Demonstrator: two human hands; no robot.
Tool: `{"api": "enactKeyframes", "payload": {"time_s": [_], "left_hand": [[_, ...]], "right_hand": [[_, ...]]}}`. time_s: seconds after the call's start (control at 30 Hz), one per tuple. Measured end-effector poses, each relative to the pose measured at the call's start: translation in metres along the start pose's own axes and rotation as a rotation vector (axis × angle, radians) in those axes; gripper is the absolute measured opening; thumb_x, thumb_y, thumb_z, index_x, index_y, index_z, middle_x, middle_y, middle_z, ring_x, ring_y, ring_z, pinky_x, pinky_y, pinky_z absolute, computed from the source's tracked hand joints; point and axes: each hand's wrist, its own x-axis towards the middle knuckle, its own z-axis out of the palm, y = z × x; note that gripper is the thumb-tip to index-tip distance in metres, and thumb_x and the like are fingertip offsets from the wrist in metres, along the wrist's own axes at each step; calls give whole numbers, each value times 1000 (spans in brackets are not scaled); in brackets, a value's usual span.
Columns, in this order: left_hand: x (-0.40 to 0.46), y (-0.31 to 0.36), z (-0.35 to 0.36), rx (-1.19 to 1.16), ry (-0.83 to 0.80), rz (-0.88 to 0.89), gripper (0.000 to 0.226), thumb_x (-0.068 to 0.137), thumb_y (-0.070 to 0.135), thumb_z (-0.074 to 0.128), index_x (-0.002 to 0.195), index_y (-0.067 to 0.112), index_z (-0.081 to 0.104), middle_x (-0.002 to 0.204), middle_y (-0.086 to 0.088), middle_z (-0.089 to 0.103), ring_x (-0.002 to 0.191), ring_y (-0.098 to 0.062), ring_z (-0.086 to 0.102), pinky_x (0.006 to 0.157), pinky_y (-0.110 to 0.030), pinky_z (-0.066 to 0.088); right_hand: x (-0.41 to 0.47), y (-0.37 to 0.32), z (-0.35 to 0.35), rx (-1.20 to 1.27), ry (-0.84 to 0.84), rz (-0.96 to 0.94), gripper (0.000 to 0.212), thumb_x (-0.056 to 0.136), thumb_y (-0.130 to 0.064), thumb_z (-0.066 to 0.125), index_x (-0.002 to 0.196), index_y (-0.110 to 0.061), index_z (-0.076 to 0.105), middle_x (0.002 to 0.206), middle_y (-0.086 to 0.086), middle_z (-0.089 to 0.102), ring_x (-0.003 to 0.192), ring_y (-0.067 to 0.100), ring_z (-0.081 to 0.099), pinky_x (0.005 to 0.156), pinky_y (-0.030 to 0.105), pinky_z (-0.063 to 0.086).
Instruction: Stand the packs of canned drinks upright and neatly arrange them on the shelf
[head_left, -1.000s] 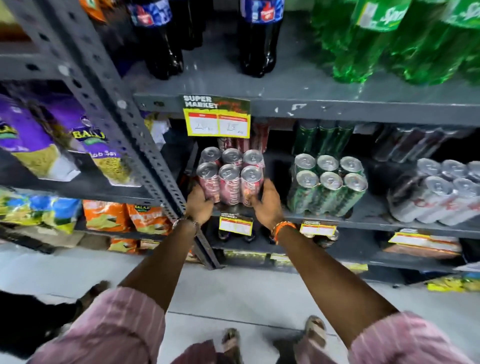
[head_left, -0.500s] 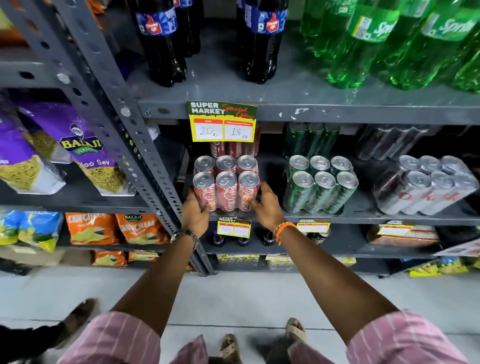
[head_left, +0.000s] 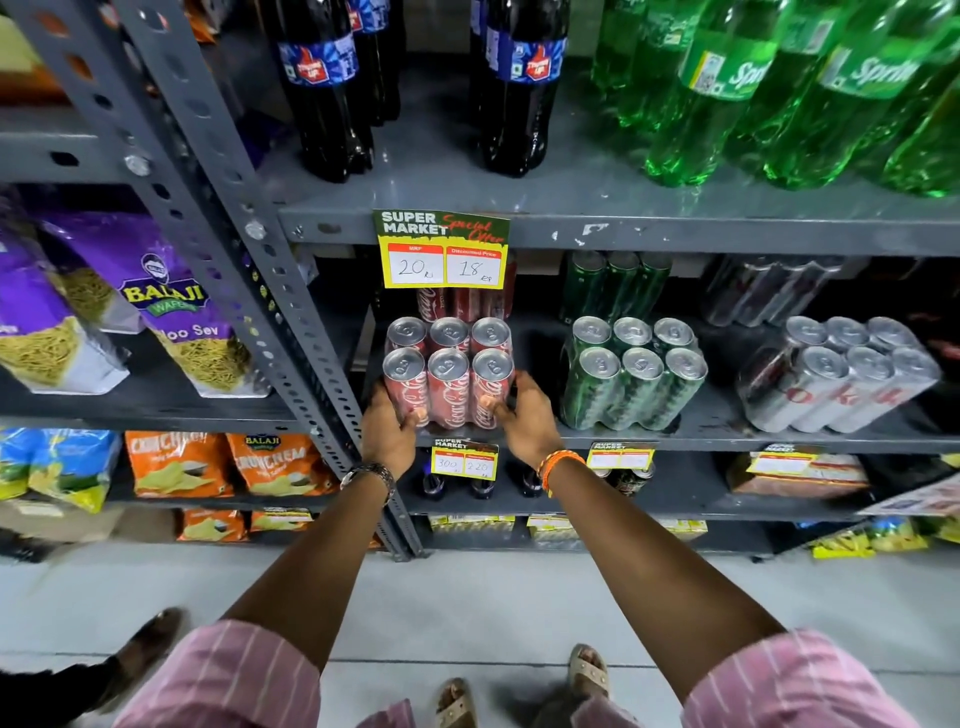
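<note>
A shrink-wrapped pack of red cola cans (head_left: 450, 379) stands upright at the front left of the grey middle shelf (head_left: 727, 434). My left hand (head_left: 387, 434) grips its lower left corner and my right hand (head_left: 527, 421) grips its lower right side, thumbs on the front. To the right a pack of green cans (head_left: 631, 374) stands upright, leaning slightly. Further right, a pack of silver cans (head_left: 836, 376) tilts over to the right. More red, green and silver packs sit behind them in shadow.
A yellow price tag (head_left: 441, 249) hangs from the shelf above, just over the red pack. Dark cola bottles (head_left: 511, 88) and green soda bottles (head_left: 727, 88) fill the upper shelf. The slotted grey upright (head_left: 249, 249) stands left of my hands, with snack bags (head_left: 171, 306) beyond it.
The red pack has been set straighter and squarer on the shelf, with both hands staying on its lower sides. My view has shifted slightly upward and closer.
</note>
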Motion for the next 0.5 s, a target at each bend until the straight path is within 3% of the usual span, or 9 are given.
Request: {"api": "enactKeyframes", "payload": {"time_s": [0.23, 0.33, 0.37, 0.43, 0.5], "left_hand": [[-7, 6, -3, 52, -15, -9, 37, 88, 4, 60, 122, 0, 44, 118, -21, 64, 108, -38, 63, 89, -40, 49], [-20, 14, -9, 38, 4, -56, 52, 87, 4, 60, 135, 1, 38, 122, -22, 63, 108, -39, 65, 88, -39, 51], [-27, 18, -12, 36, 12, -54, 62, 87, 5, 63, 142, 3, 34, 130, -20, 59, 112, -35, 64, 91, -31, 50], [-56, 27, -19, -13, 29, 35, 72, 85, 6, 66, 148, 5, 30, 142, -10, 50, 123, -24, 58, 98, -13, 35], [-88, 38, -31, -94, 57, 205, 71, 83, 9, 66, 146, 13, 33, 138, 2, 49, 124, -17, 55, 105, -18, 35]], "right_hand": [[-7, -11, -7, -30, -44, 23, 41, 90, -8, 67, 127, -9, 50, 132, 14, 65, 122, 30, 63, 106, 49, 52], [-30, -23, -23, -40, -48, -1, 46, 92, -11, 68, 134, -8, 50, 136, 14, 63, 126, 29, 61, 109, 45, 51], [-41, -26, -31, -34, -25, -13, 49, 93, -12, 68, 138, -7, 50, 138, 12, 62, 129, 27, 59, 110, 40, 50], [-78, -45, -57, 59, 86, -23, 44, 94, -14, 69, 135, -8, 56, 132, 7, 66, 124, 18, 62, 100, 30, 54], [-115, -72, -90, 256, 285, -85, 25, 93, -12, 69, 117, -14, 69, 109, -1, 75, 102, 6, 69, 83, 24, 55]]}}
